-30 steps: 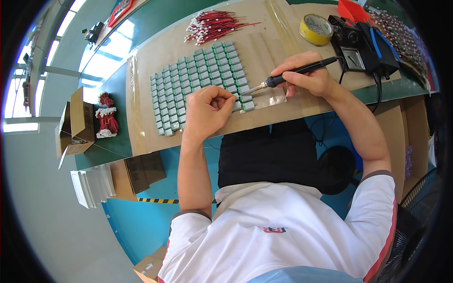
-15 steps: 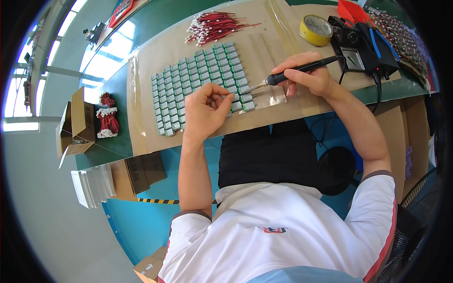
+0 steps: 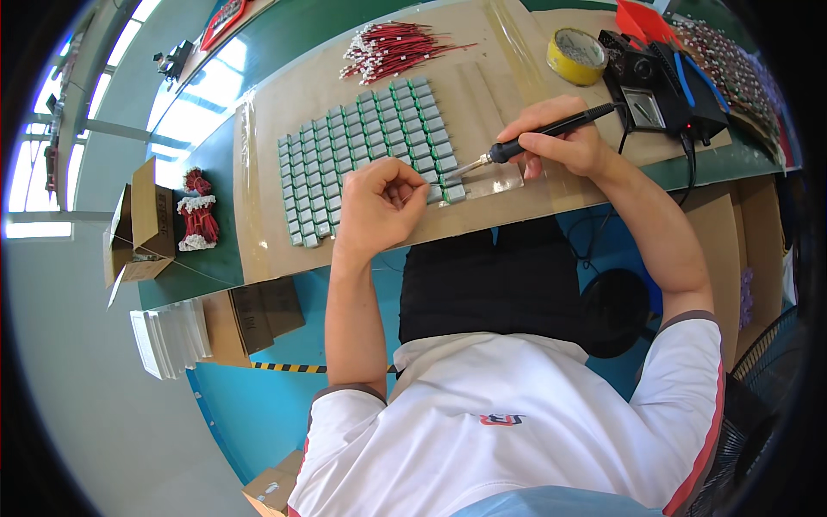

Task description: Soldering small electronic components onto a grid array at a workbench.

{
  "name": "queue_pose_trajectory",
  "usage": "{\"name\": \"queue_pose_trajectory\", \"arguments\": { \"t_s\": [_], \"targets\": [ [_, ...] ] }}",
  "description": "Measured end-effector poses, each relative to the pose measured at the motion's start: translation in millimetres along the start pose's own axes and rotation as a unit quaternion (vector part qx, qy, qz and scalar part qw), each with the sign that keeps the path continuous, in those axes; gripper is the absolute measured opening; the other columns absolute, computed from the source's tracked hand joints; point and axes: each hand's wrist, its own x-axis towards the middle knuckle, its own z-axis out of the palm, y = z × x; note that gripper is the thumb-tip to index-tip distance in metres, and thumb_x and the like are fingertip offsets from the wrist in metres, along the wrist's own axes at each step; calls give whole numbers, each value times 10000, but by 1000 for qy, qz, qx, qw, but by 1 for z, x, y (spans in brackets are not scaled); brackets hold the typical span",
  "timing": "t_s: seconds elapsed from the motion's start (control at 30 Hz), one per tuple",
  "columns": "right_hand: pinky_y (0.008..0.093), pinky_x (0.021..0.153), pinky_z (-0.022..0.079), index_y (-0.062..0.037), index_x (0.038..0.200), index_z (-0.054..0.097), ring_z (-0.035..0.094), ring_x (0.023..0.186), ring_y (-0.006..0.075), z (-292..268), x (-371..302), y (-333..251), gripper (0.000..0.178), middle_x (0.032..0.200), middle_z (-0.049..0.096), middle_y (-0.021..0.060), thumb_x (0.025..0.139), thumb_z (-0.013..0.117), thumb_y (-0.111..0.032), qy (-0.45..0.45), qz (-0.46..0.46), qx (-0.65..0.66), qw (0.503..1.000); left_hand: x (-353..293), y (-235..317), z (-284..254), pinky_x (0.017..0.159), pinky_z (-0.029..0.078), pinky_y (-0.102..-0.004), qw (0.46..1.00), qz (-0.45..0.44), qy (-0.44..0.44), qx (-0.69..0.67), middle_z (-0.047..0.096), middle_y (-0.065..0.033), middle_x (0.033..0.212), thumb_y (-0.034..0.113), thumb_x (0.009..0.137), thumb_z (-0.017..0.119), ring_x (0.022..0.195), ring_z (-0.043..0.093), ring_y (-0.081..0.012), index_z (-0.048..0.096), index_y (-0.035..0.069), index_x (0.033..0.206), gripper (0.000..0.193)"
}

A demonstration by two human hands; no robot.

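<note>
My right hand (image 3: 560, 138) is closed round the black handle of a soldering iron (image 3: 538, 140). The iron's metal tip points left and down, at the right edge of a grid of small grey blocks with green edges (image 3: 345, 142). Over the near right part of that grid, my left hand (image 3: 383, 202) has its thumb and fingers pinched together close to the tip. Whatever sits in that pinch is too small or hidden to make out. The left hand covers some of the blocks.
Red wires with white ends (image 3: 396, 52) lie in a pile beyond the grid. Yellow tape (image 3: 577, 56) and a black soldering station (image 3: 663, 95) stand at the far right. Bundled red wires (image 3: 198, 222) and an open cardboard box (image 3: 148, 215) are at the left.
My left hand and the iron's tip have moved slightly toward me, to a nearer spot at the grid's right edge. My right hand keeps its grip on the iron.
</note>
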Motion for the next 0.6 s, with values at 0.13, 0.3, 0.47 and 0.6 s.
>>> {"name": "queue_pose_trajectory", "arguments": {
  "t_s": [0.13, 0.3, 0.47, 0.6],
  "targets": [
    [253, 580, 590, 83, 1073, 749, 700, 610, 133, 0, 0, -1, 206, 868, 753, 154, 942, 625, -17, -4, 11, 5, 1000, 0, -1, 0, 516, 361, -180, 1000, -1, 5, 3, 591, 33, 641, -37, 769, 734, 564, 460, -3, 672, -10, 759, 69],
    [255, 581, 591, 87, 1072, 748, 700, 608, 137, 0, 2, -2, 207, 858, 750, 158, 941, 623, -14, -15, -3, -1, 1000, 0, -2, 0, 518, 370, -181, 1000, -3, 1, 16, 597, 33, 645, -29, 769, 742, 566, 461, -5, 683, -9, 763, 63],
    [256, 577, 590, 87, 1074, 748, 702, 609, 140, 1, 1, -2, 208, 862, 750, 165, 937, 627, -14, -15, -2, -4, 1000, 0, -1, 0, 520, 372, -180, 1000, -1, 2, 15, 599, 35, 653, -29, 770, 747, 571, 462, -5, 690, -8, 764, 61],
    [254, 571, 587, 85, 1075, 749, 702, 607, 141, 1, 1, -3, 210, 868, 751, 168, 936, 629, -16, -16, -3, -5, 1000, 0, -2, 0, 521, 372, -179, 1000, 6, 4, 16, 600, 33, 658, -31, 769, 748, 576, 462, -5, 692, -10, 765, 60]
  ]
}}
